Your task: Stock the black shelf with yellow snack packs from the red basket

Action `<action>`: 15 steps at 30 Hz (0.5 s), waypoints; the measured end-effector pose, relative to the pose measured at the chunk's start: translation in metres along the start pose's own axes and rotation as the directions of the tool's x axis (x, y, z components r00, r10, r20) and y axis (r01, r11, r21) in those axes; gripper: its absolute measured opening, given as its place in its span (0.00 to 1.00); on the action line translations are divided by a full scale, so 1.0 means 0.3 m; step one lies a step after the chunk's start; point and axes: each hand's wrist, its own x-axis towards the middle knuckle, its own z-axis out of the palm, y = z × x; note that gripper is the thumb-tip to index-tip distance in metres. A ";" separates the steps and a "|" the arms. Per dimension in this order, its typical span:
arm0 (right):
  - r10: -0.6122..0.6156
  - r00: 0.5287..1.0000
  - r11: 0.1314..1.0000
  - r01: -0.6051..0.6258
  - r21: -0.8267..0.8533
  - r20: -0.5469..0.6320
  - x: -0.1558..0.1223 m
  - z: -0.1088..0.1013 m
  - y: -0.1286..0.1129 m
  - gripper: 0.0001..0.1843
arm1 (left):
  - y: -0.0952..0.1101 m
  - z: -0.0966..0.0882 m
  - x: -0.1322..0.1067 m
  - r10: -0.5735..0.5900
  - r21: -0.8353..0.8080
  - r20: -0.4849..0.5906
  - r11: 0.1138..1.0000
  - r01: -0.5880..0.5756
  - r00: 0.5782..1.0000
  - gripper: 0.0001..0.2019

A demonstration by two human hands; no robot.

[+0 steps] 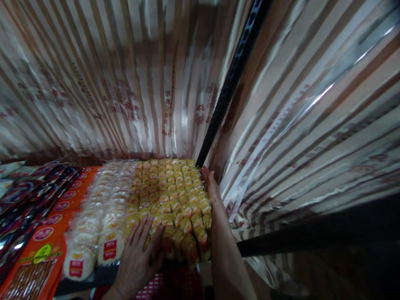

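Observation:
My left hand [140, 248] rests on the front left part of a block of small yellow-wrapped snack packets [175, 196]. Its fingers are stretched out, and nothing is gripped in it. At the far right corner of the block, my right hand [208, 178] lies along the side of the packets, near the foot of a black shelf post [215, 112]. Those fingers are extended too, though the side against the packets is partly hidden. Left of the yellow packets run two rows of clear-wrapped white round crackers [106, 221] with red labels, close to my left hand.
Orange snack bags [46, 237] overlap in a row further left, beside dark glossy packets [25, 208]. Pleated, printed plastic sheeting [140, 83] hangs behind and to the right. A dark shelf bar [281, 237] crosses at right. Below my left hand shows a red perforated basket [153, 287].

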 end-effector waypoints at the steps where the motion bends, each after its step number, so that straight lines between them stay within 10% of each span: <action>1: -0.006 1.000 1.000 0.006 -0.005 0.007 -0.003 -0.003 -0.002 0.33 | -0.002 0.003 -0.002 0.004 -0.003 0.002 1.000 -0.004 1.000 0.29; 15: -0.296 0.932 0.946 0.255 -0.201 -0.210 -0.075 -0.022 -0.122 0.23 | -0.003 0.009 -0.006 0.017 -0.031 -0.006 0.999 -0.017 1.000 0.27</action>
